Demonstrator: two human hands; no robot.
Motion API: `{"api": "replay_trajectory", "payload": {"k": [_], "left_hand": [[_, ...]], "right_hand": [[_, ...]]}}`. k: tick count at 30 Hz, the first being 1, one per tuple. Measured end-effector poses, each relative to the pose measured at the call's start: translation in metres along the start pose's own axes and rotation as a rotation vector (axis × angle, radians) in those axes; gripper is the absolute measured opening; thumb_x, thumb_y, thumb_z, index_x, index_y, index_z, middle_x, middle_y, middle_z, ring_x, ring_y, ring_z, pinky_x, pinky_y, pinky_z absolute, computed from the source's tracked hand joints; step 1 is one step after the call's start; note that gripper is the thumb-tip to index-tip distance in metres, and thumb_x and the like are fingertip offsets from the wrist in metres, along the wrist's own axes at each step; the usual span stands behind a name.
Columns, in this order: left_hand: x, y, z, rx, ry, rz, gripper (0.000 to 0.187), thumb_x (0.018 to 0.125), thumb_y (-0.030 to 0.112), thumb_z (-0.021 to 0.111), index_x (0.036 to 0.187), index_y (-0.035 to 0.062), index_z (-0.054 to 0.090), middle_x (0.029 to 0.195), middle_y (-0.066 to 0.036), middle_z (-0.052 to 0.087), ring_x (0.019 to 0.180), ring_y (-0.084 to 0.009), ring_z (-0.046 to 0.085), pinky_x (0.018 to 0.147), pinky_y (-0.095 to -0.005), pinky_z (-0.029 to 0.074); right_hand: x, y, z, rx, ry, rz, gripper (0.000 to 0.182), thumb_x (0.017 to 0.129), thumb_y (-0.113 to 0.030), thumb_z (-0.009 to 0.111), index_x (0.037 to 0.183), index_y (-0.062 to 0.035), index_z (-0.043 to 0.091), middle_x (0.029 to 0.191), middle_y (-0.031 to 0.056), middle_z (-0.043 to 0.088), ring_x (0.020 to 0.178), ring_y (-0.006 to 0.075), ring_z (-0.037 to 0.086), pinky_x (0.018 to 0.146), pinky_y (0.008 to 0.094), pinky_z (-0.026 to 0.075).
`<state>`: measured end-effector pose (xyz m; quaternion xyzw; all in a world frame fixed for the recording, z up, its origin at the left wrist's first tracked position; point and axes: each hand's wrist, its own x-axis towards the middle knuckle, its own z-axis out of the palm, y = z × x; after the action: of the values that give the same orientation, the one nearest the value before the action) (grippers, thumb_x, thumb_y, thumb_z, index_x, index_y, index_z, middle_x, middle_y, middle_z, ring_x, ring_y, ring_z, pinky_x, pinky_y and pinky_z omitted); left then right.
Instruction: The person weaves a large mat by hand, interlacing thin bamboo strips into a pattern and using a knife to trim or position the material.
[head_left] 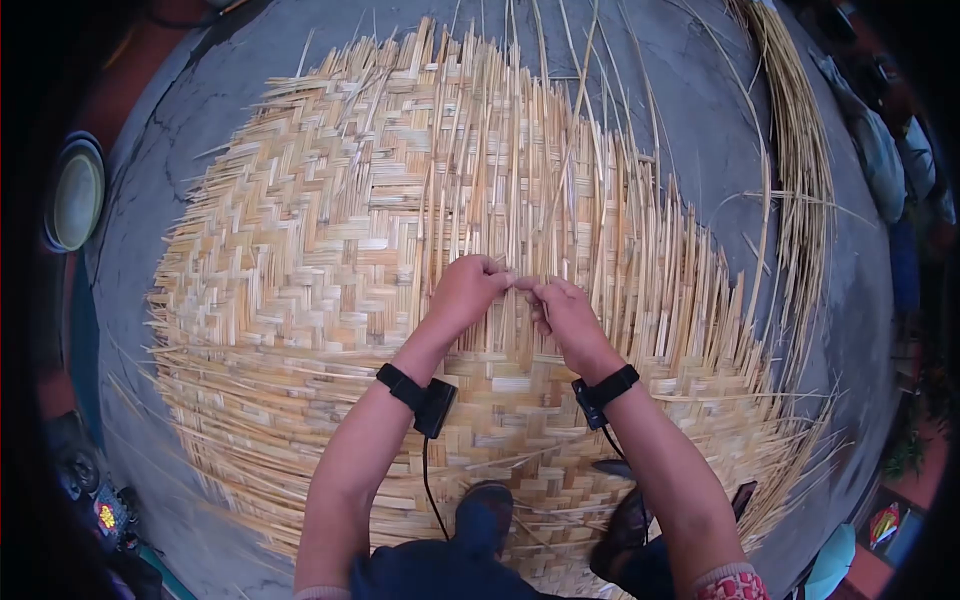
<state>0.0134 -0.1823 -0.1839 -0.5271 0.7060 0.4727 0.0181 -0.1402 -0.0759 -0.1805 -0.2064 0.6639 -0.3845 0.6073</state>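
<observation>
A large woven mat (pixel 330 220) of pale split strips lies on the grey floor, with loose strip ends around its edges. Over its middle, my left hand (pixel 473 290) is closed, its thumb and finger pinched at some thin strips. Just to its right, my right hand (pixel 567 315) is closed too, its fingertips nearly meeting those of the left. What lies between the fingers is too small to name. Long loose strips (pixel 540 170) run up and away from the hands across the mat. Both wrists carry black straps with small devices.
A bundle of long strips (pixel 800 170) lies on the floor at the right. At the far left stands a round basin (pixel 78 195). My shoes (pixel 485 505) rest on the mat's near part. Bags (pixel 870 150) and other items line the right edge.
</observation>
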Motion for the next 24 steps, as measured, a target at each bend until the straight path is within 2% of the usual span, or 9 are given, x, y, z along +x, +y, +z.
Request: {"api": "replay_trajectory", "payload": {"k": [2,5,8,11,14,17,21,23,24], "left_hand": [[0.003,-0.019,0.008,-0.720,-0.180,-0.055,0.018,0.096,0.010,0.057,0.107,-0.0005,0.068,0.093,-0.010,0.069,0.086,-0.0214,0.070,0.073,-0.0345,0.057],[-0.016,-0.008,-0.005,-0.894,-0.270,-0.183,0.024,0.094,0.004,0.054,0.117,-0.0013,0.061,0.094,-0.005,0.064,0.086,-0.0158,0.067,0.073,-0.0295,0.058],[-0.019,-0.011,-0.012,-0.719,-0.339,-0.124,0.029,0.093,0.003,0.062,0.122,-0.0003,0.060,0.092,-0.004,0.064,0.085,-0.0142,0.067,0.075,-0.0287,0.059],[-0.014,-0.022,-0.019,-0.709,-0.496,0.023,0.030,0.091,0.005,0.070,0.120,0.0004,0.063,0.091,-0.003,0.065,0.083,-0.0116,0.066,0.072,-0.0272,0.058],[-0.019,-0.028,-0.009,-0.438,-0.300,0.062,0.028,0.091,0.006,0.075,0.117,0.0002,0.067,0.092,-0.002,0.067,0.080,-0.0101,0.065,0.070,-0.0256,0.056],[-0.034,-0.022,0.001,-0.646,-0.138,0.066,0.019,0.088,0.005,0.075,0.105,-0.0011,0.071,0.085,-0.002,0.069,0.080,-0.0103,0.063,0.069,-0.0266,0.053],[-0.036,-0.033,-0.009,-0.651,-0.237,0.105,0.019,0.088,0.004,0.075,0.106,-0.0014,0.072,0.094,-0.005,0.070,0.082,-0.0115,0.064,0.075,-0.0258,0.055],[-0.038,-0.033,-0.013,-0.710,-0.249,0.343,0.018,0.088,0.001,0.073,0.107,-0.0015,0.072,0.100,-0.005,0.068,0.088,-0.0133,0.066,0.084,-0.0269,0.056],[-0.044,-0.032,-0.016,-0.708,-0.246,0.349,0.018,0.088,0.001,0.073,0.107,-0.0015,0.072,0.100,-0.005,0.068,0.088,-0.0133,0.066,0.084,-0.0269,0.056]], "right_hand": [[-0.013,-0.003,-0.002,0.071,-0.055,0.052,0.032,0.106,-0.021,0.046,0.122,0.0007,0.062,0.112,0.0079,0.068,0.107,0.0194,0.064,0.088,0.0405,0.054],[-0.030,0.001,0.011,0.102,-0.040,-0.214,0.033,0.108,-0.022,0.043,0.124,0.0007,0.060,0.117,0.0109,0.067,0.117,0.0181,0.063,0.087,0.0328,0.054],[-0.035,-0.008,0.018,0.074,0.079,-0.124,0.033,0.109,-0.022,0.042,0.126,0.0014,0.057,0.114,0.0107,0.068,0.101,0.0175,0.068,0.082,0.0311,0.054],[-0.046,-0.004,0.016,-0.030,0.073,-0.232,0.031,0.109,-0.020,0.042,0.126,0.0024,0.053,0.108,0.0108,0.069,0.089,0.0168,0.069,0.077,0.0285,0.055],[-0.060,0.010,0.020,-0.140,0.095,-0.420,0.029,0.109,-0.017,0.040,0.126,0.0040,0.050,0.101,0.0100,0.069,0.086,0.0144,0.067,0.077,0.0274,0.054],[-0.053,0.020,0.032,0.100,0.232,-0.416,0.028,0.109,-0.014,0.040,0.128,0.0036,0.050,0.101,0.0111,0.067,0.085,0.0151,0.067,0.074,0.0292,0.055],[-0.031,0.005,0.025,0.092,0.263,-0.235,0.024,0.108,-0.010,0.042,0.124,0.0028,0.054,0.101,0.0117,0.065,0.085,0.0167,0.067,0.069,0.0308,0.057],[-0.018,-0.007,0.002,-0.512,-0.204,-0.283,0.014,0.104,-0.006,0.053,0.114,0.0010,0.060,0.111,0.0132,0.064,0.083,0.0158,0.070,0.064,0.0300,0.058],[-0.016,-0.013,-0.004,-0.513,-0.202,-0.289,0.014,0.104,-0.006,0.053,0.114,0.0010,0.060,0.111,0.0132,0.064,0.083,0.0158,0.070,0.064,0.0300,0.058]]}}
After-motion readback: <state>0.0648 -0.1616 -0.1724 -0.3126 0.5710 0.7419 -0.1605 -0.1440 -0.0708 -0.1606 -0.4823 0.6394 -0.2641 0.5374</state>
